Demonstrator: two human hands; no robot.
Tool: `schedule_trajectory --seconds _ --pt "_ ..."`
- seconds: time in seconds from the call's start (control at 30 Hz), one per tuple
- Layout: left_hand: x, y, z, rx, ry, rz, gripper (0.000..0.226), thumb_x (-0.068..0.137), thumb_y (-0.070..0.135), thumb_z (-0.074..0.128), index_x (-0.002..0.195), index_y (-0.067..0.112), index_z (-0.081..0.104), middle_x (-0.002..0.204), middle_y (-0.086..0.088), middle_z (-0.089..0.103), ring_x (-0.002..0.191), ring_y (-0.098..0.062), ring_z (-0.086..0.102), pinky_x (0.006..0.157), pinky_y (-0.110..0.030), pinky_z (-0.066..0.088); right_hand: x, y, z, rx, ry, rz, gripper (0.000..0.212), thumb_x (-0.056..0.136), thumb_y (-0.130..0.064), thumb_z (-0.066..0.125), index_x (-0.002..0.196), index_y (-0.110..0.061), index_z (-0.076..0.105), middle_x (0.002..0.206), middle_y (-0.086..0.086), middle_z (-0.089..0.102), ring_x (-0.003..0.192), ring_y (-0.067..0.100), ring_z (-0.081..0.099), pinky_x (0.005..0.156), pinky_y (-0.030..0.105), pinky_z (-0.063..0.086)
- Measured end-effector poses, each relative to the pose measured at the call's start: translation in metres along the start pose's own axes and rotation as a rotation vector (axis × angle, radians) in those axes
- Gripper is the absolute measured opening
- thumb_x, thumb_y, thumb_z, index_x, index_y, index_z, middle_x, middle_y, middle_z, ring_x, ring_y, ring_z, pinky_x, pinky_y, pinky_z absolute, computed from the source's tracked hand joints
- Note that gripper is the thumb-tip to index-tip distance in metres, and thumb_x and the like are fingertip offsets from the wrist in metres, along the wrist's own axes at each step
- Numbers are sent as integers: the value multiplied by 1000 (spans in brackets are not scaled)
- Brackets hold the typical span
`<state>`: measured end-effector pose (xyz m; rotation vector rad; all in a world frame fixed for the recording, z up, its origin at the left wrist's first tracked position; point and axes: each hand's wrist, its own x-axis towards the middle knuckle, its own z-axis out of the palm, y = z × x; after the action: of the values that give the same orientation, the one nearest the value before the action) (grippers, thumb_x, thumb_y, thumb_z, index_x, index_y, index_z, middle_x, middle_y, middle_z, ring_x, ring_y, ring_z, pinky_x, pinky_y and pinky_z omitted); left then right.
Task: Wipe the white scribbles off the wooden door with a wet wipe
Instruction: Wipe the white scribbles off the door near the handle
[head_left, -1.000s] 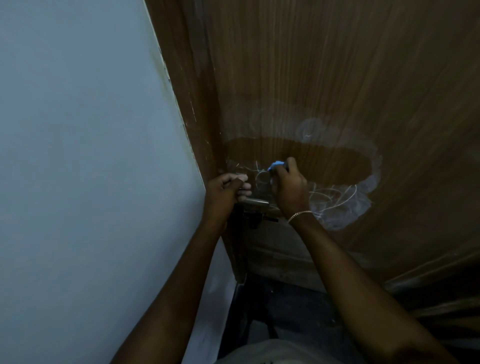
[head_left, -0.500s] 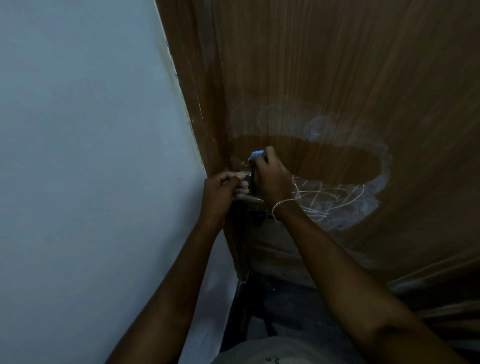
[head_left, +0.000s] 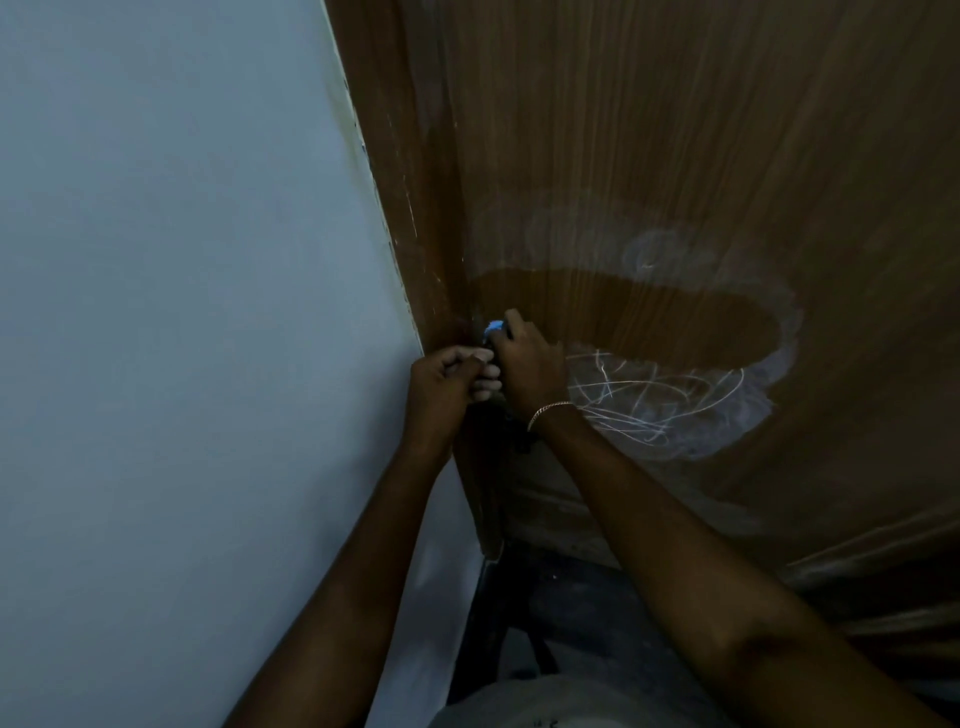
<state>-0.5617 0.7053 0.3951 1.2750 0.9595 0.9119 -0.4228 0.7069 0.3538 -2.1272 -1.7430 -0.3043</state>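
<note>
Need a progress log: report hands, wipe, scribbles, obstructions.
Right hand grips blue wipe on door near left edge. Left hand curled at door edge, hold unclear. White scribbles unwiped, right of right hand. Nothing blocking.

A single head-worn wide-angle camera looks forward and down, close to the wooden door (head_left: 675, 130), which fills the frame from 12 to 4 o'clock; a pale wall (head_left: 182, 312) spans 7 to 11 o'clock.

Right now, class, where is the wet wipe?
In the head view, the wet wipe is pinched by the right hand against the wooden door near its left edge, above the left hand.
</note>
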Motion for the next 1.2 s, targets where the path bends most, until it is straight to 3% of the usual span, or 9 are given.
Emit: schedule_trajectory --seconds 0.23,0.4,0.53,0.63,0.9,1.07,1.2 --pt "2 -6 -5 11 39 -15 16 96 15 61 101 5 72 78 -4 74 68 -14 71 65 -22 58 17 -19 -13 22 212 56 22 94 -19 59 114 -14 67 117 9 61 86 22 63 49 33 52" --pt "6 -6 -5 10 55 -20 16 96 14 61 101 5 72 81 -8 74 72 -18 71 67 -25 58 10 -15 -2 -41 -3 -12 25 101 -23 47 120 -14 60 132 8 51 96 24 59 56 32 45" --pt "3 -6 -1 7 30 -15 17 96 14 61 102 3 72 81 -7 73 70 -16 70 65 -23 58 9 -14 0 -56 -16 16 16 99 -24 50 100 -13 62 124 6 53 89 24 60 51 31 34" --pt "3 -4 -5 4 39 -6 17 97 12 60 103 1 71 81 -10 72 70 -17 70 65 -23 58 16 -17 -1 1 -4 -3 13 98 -18 51 95 -9 60 121 9 53 89 25 59 49 32 39" --pt "2 -5 -3 9 18 -11 19 97 14 60 106 1 71 87 -11 73 73 -19 70 67 -24 58 8 -15 0 -39 -44 -1 21 99 -25 48 100 -12 64 126 7 53 95 25 59 59 35 43" --pt "-1 -7 -7 -15 36 -27 14 97 13 59 100 10 72 83 -7 74 75 -19 71 67 -22 59 -16 14 0 -36 -33 111 14 91 -12 62 104 -9 65 116 11 58 93 26 60 70 38 55" --pt "-2 -6 -8 -8 35 -15 14 97 14 60 101 10 72 82 -5 75 75 -19 72 67 -22 59 -17 14 6 6 -11 28 19 90 -6 60 109 -5 63 118 14 57 96 28 59 78 40 54"
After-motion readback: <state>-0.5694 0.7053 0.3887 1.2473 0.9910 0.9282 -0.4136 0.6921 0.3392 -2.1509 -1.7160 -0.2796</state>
